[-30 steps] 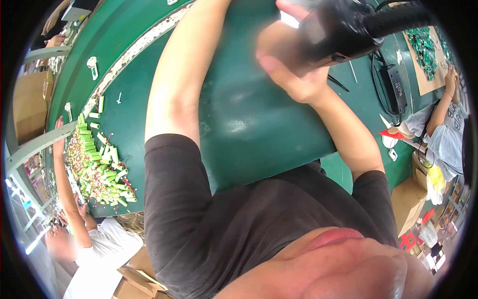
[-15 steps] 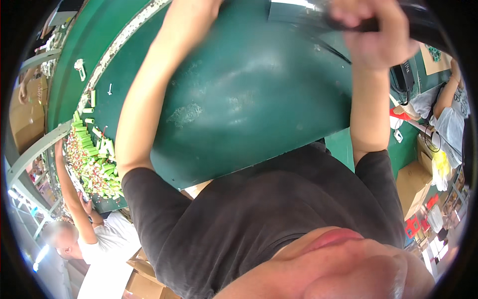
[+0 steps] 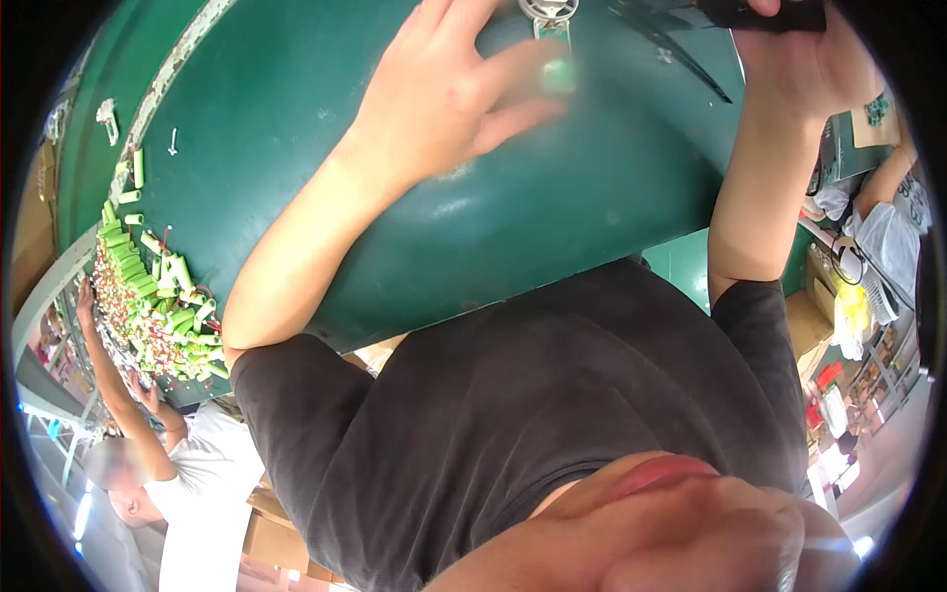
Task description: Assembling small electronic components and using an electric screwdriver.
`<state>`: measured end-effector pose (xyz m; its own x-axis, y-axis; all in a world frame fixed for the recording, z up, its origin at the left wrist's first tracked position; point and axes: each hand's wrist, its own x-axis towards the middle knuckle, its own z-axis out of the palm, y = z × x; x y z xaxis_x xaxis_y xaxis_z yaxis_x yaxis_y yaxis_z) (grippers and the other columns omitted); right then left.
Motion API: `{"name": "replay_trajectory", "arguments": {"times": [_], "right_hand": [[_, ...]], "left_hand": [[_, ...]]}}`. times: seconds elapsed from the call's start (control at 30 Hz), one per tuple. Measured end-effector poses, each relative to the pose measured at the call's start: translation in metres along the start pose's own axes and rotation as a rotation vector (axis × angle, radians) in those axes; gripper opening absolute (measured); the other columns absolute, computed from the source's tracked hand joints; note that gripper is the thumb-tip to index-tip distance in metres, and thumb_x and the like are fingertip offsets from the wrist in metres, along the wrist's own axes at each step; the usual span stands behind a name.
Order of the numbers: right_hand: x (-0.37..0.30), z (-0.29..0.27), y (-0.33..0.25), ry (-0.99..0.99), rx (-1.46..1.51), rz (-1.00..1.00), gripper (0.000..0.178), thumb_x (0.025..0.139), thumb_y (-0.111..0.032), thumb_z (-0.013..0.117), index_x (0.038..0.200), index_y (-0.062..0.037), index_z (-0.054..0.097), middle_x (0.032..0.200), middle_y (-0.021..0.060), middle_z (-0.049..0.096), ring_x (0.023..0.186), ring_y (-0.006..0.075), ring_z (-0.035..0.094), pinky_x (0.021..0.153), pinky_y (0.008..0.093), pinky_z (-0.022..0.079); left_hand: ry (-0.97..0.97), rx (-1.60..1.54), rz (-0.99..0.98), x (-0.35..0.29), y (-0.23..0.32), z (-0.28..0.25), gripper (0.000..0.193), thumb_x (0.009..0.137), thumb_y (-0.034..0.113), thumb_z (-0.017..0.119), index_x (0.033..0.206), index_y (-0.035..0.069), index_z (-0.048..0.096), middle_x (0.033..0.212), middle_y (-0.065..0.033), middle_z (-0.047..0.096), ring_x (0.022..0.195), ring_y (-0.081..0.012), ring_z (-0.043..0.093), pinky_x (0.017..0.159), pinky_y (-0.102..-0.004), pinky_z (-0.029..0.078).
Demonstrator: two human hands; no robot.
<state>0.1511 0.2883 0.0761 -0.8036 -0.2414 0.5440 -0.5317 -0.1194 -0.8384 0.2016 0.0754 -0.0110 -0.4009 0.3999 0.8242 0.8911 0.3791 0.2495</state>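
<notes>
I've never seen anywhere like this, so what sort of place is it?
Probably a factory workshop: a large green table, a heap of green cylinders, and a co-worker in white beside it.

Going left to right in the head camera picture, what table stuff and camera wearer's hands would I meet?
By their middles: pile of green cylinders → left hand → pale round-topped part → thin black strip → right hand.

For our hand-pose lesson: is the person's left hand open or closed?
Open: the left hand has thumb and forefinger apart near the pale ring-shaped part.
</notes>
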Motion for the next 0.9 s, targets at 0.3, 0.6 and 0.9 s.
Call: {"name": "replay_trajectory", "arguments": {"times": [0.3, 0.6, 0.9], "right_hand": [[-0.027, 0.038, 0.014, -0.038, 0.023, 0.046, 0.024, 0.104, -0.015, 0.048, 0.082, -0.0082, 0.051, 0.066, 0.0007, 0.047, 0.051, 0.0117, 0.047, 0.053, 0.0264, 0.045], [-0.044, 0.049, 0.024, -0.006, -0.003, 0.004, 0.008, 0.102, -0.009, 0.051, 0.109, -0.006, 0.049, 0.067, 0.0019, 0.049, 0.051, 0.0125, 0.048, 0.053, 0.0267, 0.047], [-0.052, 0.051, 0.027, -0.008, -0.048, 0.046, 0.054, 0.099, -0.005, 0.055, 0.147, -0.0073, 0.03, 0.067, 0.0028, 0.049, 0.048, 0.0124, 0.047, 0.051, 0.0274, 0.047]], "left_hand": [[-0.527, 0.046, -0.344, -0.01, 0.012, -0.018, 0.034, 0.08, 0.018, 0.083, 0.109, 0.002, 0.072, 0.15, -0.0271, 0.047, 0.132, -0.0425, 0.055, 0.107, -0.044, 0.049], [-0.169, -0.197, -0.3, -0.028, 0.006, -0.006, 0.033, 0.081, 0.018, 0.082, 0.109, 0.002, 0.072, 0.149, -0.0251, 0.049, 0.115, -0.0405, 0.065, 0.094, -0.0415, 0.057], [-0.494, 0.001, -0.411, -0.01, 0.016, -0.024, 0.03, 0.084, 0.019, 0.079, 0.109, 0.004, 0.071, 0.148, -0.0238, 0.049, 0.107, -0.0406, 0.067, 0.088, -0.0425, 0.058]]}}
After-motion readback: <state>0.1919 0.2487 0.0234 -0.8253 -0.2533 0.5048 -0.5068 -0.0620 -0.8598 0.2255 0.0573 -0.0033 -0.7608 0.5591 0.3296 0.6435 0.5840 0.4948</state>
